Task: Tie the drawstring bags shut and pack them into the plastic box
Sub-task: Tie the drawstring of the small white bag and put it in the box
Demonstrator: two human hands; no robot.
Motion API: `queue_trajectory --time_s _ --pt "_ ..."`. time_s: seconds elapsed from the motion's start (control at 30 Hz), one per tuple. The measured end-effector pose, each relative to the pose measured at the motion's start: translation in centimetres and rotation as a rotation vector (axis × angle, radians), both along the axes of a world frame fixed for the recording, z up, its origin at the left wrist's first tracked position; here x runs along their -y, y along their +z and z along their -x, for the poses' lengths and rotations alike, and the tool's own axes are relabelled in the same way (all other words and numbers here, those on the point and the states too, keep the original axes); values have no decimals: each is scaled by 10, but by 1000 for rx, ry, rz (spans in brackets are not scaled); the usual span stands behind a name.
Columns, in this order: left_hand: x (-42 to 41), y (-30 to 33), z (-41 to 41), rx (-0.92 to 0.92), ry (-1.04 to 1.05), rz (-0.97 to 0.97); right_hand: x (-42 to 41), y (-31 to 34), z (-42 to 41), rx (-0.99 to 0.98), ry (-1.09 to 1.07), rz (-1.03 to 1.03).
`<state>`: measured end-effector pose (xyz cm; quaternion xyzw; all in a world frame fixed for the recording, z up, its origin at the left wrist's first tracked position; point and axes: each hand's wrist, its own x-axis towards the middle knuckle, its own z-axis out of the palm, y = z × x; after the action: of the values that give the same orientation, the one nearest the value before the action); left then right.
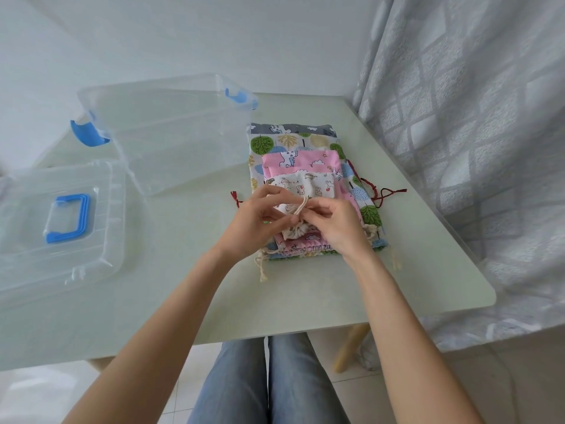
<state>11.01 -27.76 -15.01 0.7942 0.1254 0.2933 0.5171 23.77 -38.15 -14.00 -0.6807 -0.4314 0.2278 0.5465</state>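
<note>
A stack of patterned drawstring bags (293,142) lies right of centre on the table. On top sits a small white bag with animal prints (308,185), its near mouth gathered. My left hand (260,218) and my right hand (333,224) meet over that mouth, and both pinch its beige cord (301,206), which runs looped between the fingertips. The clear plastic box (171,133) with blue clasps stands open and empty at the back left, apart from both hands.
The box's clear lid (58,221) with a blue handle lies at the left edge of the table (189,270). A patterned grey curtain (477,117) hangs along the right side. My knees show under the near edge.
</note>
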Motion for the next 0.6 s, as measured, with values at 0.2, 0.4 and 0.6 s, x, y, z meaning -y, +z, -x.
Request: queue_trajectory --time_s 0.2,0.4,0.6 --pt "0 5 0 -26 29 -219 12 6 -3 -148 123 62" --pt "1 6 3 28 203 -348 12 10 3 -115 24 7" --pt "-2 7 3 -42 268 -526 11 9 3 -65 6 35"
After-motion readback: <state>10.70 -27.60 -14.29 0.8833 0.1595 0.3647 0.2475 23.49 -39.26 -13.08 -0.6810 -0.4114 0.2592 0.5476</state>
